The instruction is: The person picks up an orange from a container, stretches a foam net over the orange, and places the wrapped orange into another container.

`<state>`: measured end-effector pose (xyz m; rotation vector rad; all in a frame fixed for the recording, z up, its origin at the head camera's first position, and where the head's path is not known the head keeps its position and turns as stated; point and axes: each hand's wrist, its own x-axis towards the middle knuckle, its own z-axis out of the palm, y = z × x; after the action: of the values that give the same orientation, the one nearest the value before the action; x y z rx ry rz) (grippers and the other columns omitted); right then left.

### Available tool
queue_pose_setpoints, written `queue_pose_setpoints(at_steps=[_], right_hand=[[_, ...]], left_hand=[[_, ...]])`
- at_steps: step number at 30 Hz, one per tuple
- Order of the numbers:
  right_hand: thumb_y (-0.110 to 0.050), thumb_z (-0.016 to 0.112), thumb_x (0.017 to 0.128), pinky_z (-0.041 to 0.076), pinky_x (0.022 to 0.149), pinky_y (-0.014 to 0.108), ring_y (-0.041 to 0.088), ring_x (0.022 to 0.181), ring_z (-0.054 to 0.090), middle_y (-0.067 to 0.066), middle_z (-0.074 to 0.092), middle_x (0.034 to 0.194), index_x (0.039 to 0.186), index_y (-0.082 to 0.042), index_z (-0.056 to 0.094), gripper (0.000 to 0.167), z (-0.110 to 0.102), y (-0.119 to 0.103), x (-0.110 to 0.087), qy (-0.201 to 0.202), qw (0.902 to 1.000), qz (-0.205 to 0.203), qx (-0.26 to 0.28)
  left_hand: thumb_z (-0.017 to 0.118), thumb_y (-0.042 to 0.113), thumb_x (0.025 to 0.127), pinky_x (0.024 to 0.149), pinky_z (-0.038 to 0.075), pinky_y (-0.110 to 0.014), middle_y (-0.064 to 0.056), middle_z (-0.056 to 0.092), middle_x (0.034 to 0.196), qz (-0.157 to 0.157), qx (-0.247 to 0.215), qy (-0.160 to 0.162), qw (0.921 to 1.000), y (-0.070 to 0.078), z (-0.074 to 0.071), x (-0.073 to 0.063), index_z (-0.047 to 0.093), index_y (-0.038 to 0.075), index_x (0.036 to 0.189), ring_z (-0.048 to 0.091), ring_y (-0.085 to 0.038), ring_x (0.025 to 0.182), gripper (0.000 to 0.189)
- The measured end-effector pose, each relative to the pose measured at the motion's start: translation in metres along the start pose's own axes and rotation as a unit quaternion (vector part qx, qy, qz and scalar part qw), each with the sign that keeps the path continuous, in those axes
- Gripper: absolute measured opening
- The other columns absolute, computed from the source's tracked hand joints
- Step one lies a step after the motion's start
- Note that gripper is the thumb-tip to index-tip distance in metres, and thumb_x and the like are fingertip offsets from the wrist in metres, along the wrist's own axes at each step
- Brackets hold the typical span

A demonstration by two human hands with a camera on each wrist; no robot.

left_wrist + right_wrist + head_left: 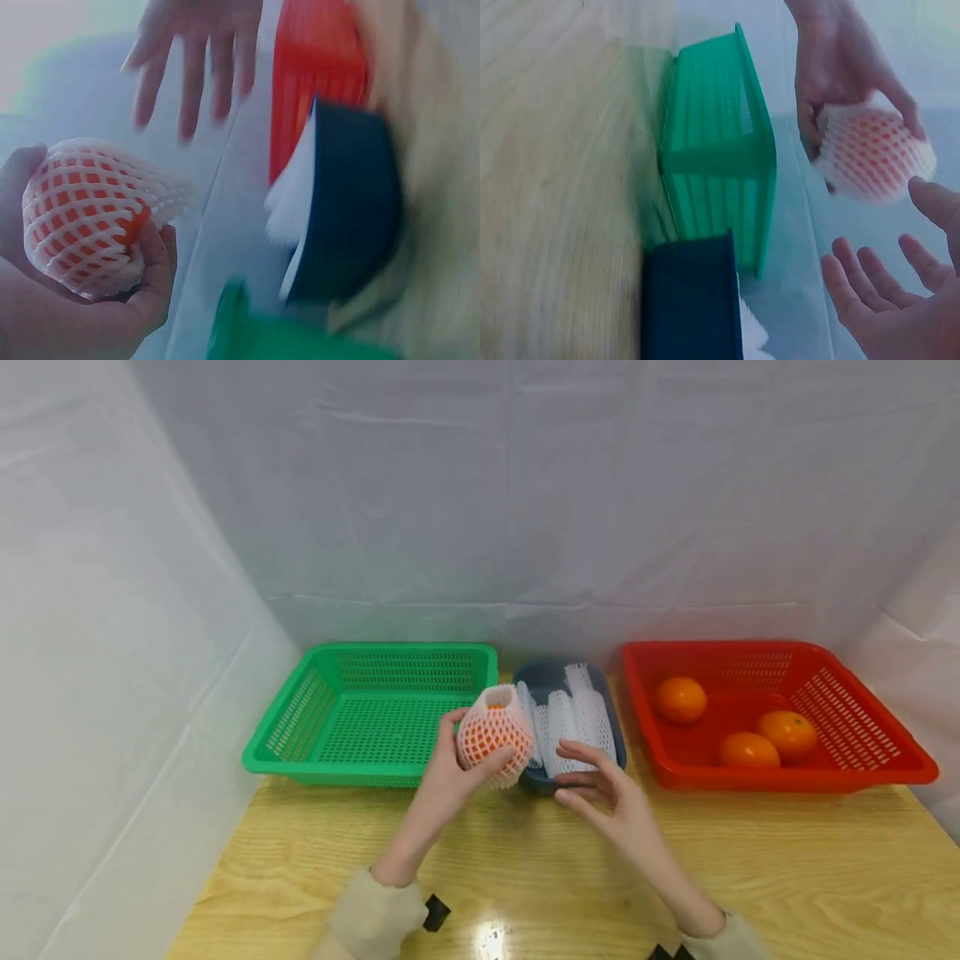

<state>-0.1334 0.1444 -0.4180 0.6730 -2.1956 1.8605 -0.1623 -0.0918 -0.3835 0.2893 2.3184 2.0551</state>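
Observation:
My left hand (455, 768) grips an orange (79, 217) wrapped in a white foam net sleeve (495, 739), thumb on the near side. In the head view the wrapped fruit is held above the table, overlapping the green basket's right corner and the dark blue bin. My right hand (611, 793) is apart from it, fingers spread and slightly bent, holding nothing. It hovers at the front of the dark blue bin (621, 752), where several empty foam net sleeves (573, 727) lie.
A green basket (375, 768) stands on the left of the wooden table (540, 868). On the right, a red basket (795, 779) holds three bare oranges (681, 700). White sheeting (525, 510) hangs behind and at the sides.

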Motion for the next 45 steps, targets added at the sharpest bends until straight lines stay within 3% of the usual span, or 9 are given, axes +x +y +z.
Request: queue_pose_setpoints(at_steps=[8,14,20,23,28,30,38,42,45], right_hand=[[0.000,0.066,0.097,0.055,0.087,0.018,0.008,0.102,0.069,0.013,0.065,0.129,0.132,-0.004,0.062,0.036,-0.050,0.002,0.007,0.062,0.9957,0.017,-0.067],[-0.008,0.060,0.102,0.055,0.086,0.017,0.009,0.100,0.069,-0.005,0.068,0.122,0.133,0.003,0.059,0.034,-0.095,0.004,0.010,0.126,0.9872,0.048,-0.085],[-0.020,0.060,0.103,0.051,0.080,0.009,-0.003,0.098,0.062,-0.014,0.064,0.121,0.135,-0.003,0.060,0.036,-0.144,0.013,0.011,0.158,0.9654,0.077,-0.193],[-0.030,0.059,0.104,0.048,0.077,0.010,0.006,0.105,0.061,0.001,0.063,0.130,0.138,-0.007,0.059,0.041,-0.168,0.019,0.011,0.143,0.9460,0.112,-0.268],[-0.032,0.058,0.104,0.054,0.086,0.053,0.050,0.117,0.057,0.030,0.057,0.135,0.136,-0.003,0.058,0.044,-0.199,0.034,0.015,0.108,0.9162,0.154,-0.354],[-0.030,0.060,0.103,0.049,0.085,0.066,0.056,0.116,0.055,0.035,0.056,0.132,0.134,0.000,0.059,0.043,-0.206,0.039,0.016,0.091,0.9073,0.163,-0.377],[-0.032,0.069,0.096,0.038,0.050,0.033,0.027,0.065,0.051,0.027,0.066,0.092,0.131,0.004,0.058,0.051,-0.218,0.046,0.022,0.007,0.8616,0.203,-0.465],[-0.042,0.072,0.093,0.044,0.050,0.036,0.039,0.075,0.060,0.034,0.065,0.106,0.133,0.004,0.056,0.063,-0.220,0.046,0.025,-0.022,0.8486,0.236,-0.473],[-0.044,0.074,0.090,0.050,0.058,0.045,0.052,0.092,0.061,0.038,0.059,0.121,0.132,0.004,0.055,0.067,-0.221,0.045,0.027,-0.045,0.8392,0.257,-0.477]], left_hand=[[0.069,0.045,0.095,0.084,0.056,-0.044,-0.015,0.058,0.133,0.031,0.141,0.091,0.9854,0.003,-0.046,0.021,0.036,0.014,0.149,0.062,-0.029,0.115,0.070],[0.062,0.061,0.094,0.079,0.055,-0.050,-0.017,0.059,0.132,0.014,0.249,0.138,0.9585,-0.009,-0.068,0.036,0.035,0.010,0.152,0.063,-0.033,0.110,0.082],[0.061,0.060,0.095,0.079,0.053,-0.062,-0.028,0.050,0.131,0.005,0.351,0.139,0.9260,-0.027,-0.072,0.050,0.025,0.018,0.159,0.059,-0.044,0.107,0.084],[0.060,0.059,0.096,0.074,0.053,-0.061,-0.029,0.053,0.120,-0.010,0.398,0.132,0.9077,-0.032,-0.070,0.057,0.030,0.015,0.156,0.061,-0.045,0.096,0.080],[0.060,0.063,0.094,0.056,0.052,-0.047,-0.026,0.064,0.099,-0.047,0.459,0.100,0.8813,-0.037,-0.066,0.066,0.041,0.005,0.147,0.064,-0.037,0.075,0.081],[0.061,0.064,0.093,0.048,0.047,-0.040,-0.023,0.065,0.086,-0.068,0.473,0.079,0.8748,-0.038,-0.064,0.068,0.042,0.001,0.145,0.062,-0.032,0.064,0.084],[0.053,0.071,0.093,0.041,0.037,-0.030,-0.014,0.058,0.062,-0.130,0.516,0.016,0.8462,-0.038,-0.060,0.071,0.031,-0.009,0.153,0.050,-0.020,0.050,0.102],[0.048,0.073,0.094,0.044,0.039,-0.031,-0.016,0.060,0.068,-0.154,0.537,-0.013,0.8295,-0.038,-0.059,0.071,0.031,-0.008,0.154,0.050,-0.020,0.052,0.102],[0.045,0.072,0.096,0.044,0.035,-0.030,-0.014,0.058,0.066,-0.157,0.540,-0.020,0.8267,-0.039,-0.059,0.069,0.033,-0.006,0.154,0.047,-0.019,0.051,0.098]])
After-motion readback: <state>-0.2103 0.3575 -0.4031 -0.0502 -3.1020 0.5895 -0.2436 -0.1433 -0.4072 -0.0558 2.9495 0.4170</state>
